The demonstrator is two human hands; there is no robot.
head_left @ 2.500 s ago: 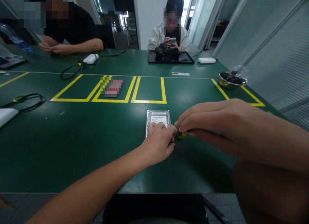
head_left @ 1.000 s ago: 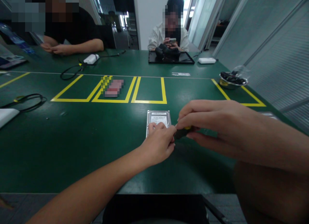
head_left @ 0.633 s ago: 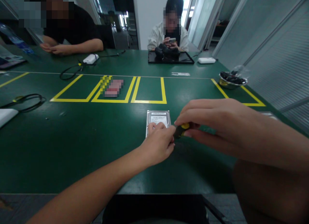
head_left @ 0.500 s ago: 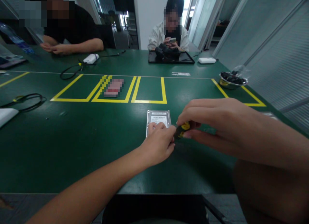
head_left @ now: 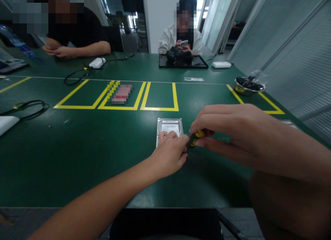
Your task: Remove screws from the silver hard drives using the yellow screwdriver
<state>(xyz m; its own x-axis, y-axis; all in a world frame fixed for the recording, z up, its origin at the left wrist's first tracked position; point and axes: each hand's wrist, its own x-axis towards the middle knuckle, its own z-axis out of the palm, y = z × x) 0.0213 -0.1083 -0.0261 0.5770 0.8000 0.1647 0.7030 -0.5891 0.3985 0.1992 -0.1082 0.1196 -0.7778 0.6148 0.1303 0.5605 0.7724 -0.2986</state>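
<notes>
A silver hard drive [head_left: 169,123] with a white label lies flat on the green table, its near part covered by my left hand [head_left: 169,152]. The fingers of that hand are curled over the drive, and its index finger and thumb come close to the lower end of a screwdriver [head_left: 196,138]. My right hand [head_left: 227,129] pinches the black and yellow screwdriver handle between thumb and fingers, just right of the drive. Behind my left fingers the screwdriver's tip is hidden, so I cannot tell where it touches.
Yellow tape outlines [head_left: 159,108] mark the table beyond the drive; a blurred pinkish item [head_left: 122,94] lies in one. A metal bowl [head_left: 250,88] of dark items stands at right. Cables [head_left: 31,104] and a white box [head_left: 7,124] are left. Two people sit opposite, near a black tray [head_left: 183,65].
The screwdriver handle has turned slightly in my right fingers, its yellow marks showing differently. My left hand and the hard drive have stayed in place.
</notes>
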